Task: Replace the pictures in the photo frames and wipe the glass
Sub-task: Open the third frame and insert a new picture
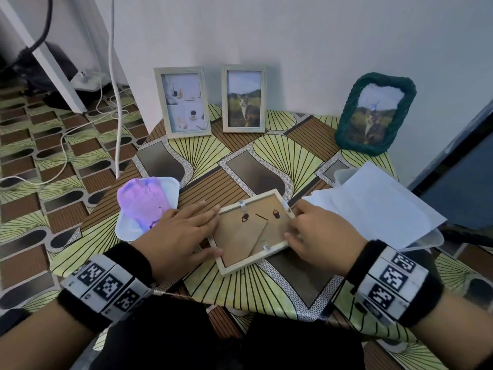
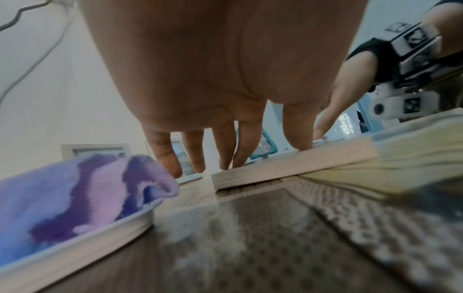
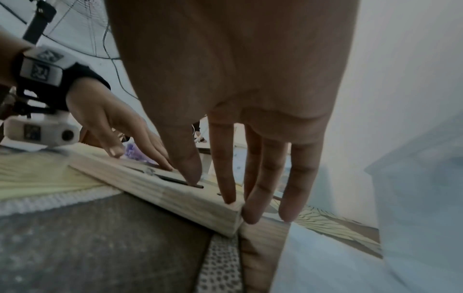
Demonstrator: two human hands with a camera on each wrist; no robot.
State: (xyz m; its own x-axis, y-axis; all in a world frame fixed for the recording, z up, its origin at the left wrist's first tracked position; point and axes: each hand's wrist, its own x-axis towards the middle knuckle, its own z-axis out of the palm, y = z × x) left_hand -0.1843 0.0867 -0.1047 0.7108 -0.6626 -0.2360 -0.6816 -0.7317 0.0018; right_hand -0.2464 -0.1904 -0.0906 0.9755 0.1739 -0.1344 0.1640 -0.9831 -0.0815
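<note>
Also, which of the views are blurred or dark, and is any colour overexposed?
Head view: sharp, but the cloth glows overexposed purple. Left wrist view: the table up close is smeared. Right wrist view: dim, with the left hand soft; the wooden frame stays readable.

Four photo frames: three upright (image 1: pixel 186 101) (image 1: pixel 244 98) (image 1: pixel 374 114), one face-down (image 1: pixel 253 231). One purple cloth (image 1: pixel 142 202), one white tray (image 1: pixel 170 186), two hands (image 1: pixel 178 233) (image 1: pixel 320 233).

The wooden frame (image 1: pixel 253 231) lies face down in the middle of the head view, so its glass and picture are hidden. The purple cloth (image 2: pixel 75 198) at the lower left of the left wrist view runs off the edge. The counter (image 2: pixel 275 247) along the bottom there is blurry.
</note>
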